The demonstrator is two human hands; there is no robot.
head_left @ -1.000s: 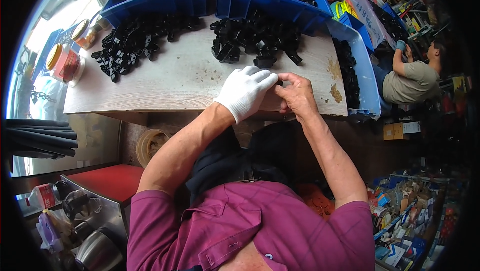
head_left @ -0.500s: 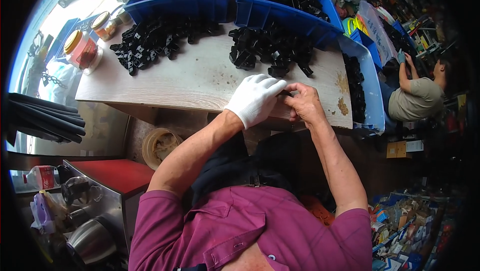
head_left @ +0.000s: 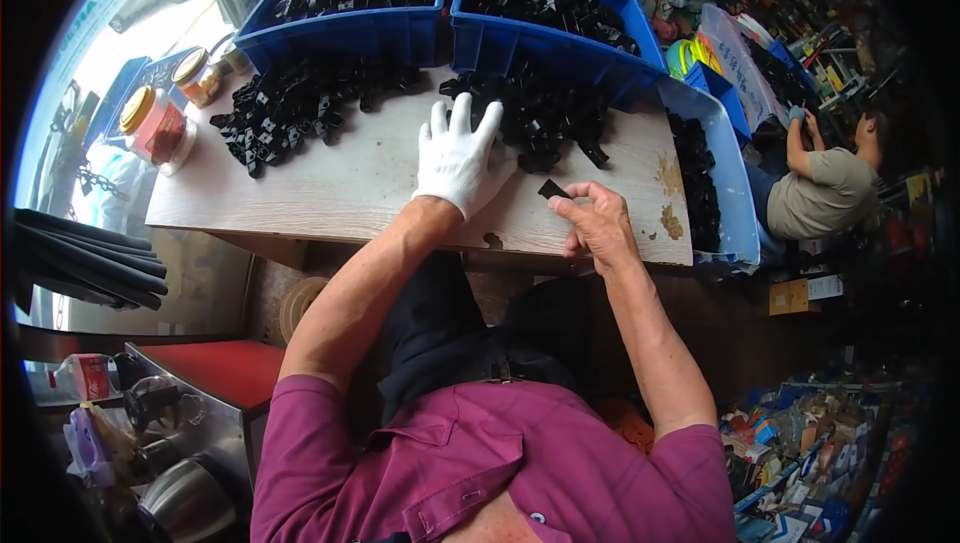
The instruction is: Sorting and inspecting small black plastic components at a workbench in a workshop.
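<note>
My left hand (head_left: pixel 458 158), in a white knitted glove, reaches over the wooden tabletop (head_left: pixel 350 188) with its fingers spread. Its fingertips are at the near left edge of a pile of small black parts (head_left: pixel 545 113); no part shows in its grasp. Close to the table's front edge, my bare right hand (head_left: pixel 602 225) pinches a small flat black piece (head_left: pixel 551 189) between thumb and forefinger. The piece sticks out to the left, and its exact kind is not clear. A second heap of black parts (head_left: pixel 275 113) lies farther left.
Two blue bins (head_left: pixel 345 38) (head_left: pixel 540 43) full of black parts stand at the back. A light blue tub (head_left: pixel 738 193) sits at the table's right end. Lidded jars (head_left: pixel 155 128) stand at the left. Another person (head_left: pixel 825 188) works at the far right.
My hands were together at the table edge and have parted. The left has moved left and forward to the pile, fingers spreading; the right keeps a black piece, now in plain sight.
</note>
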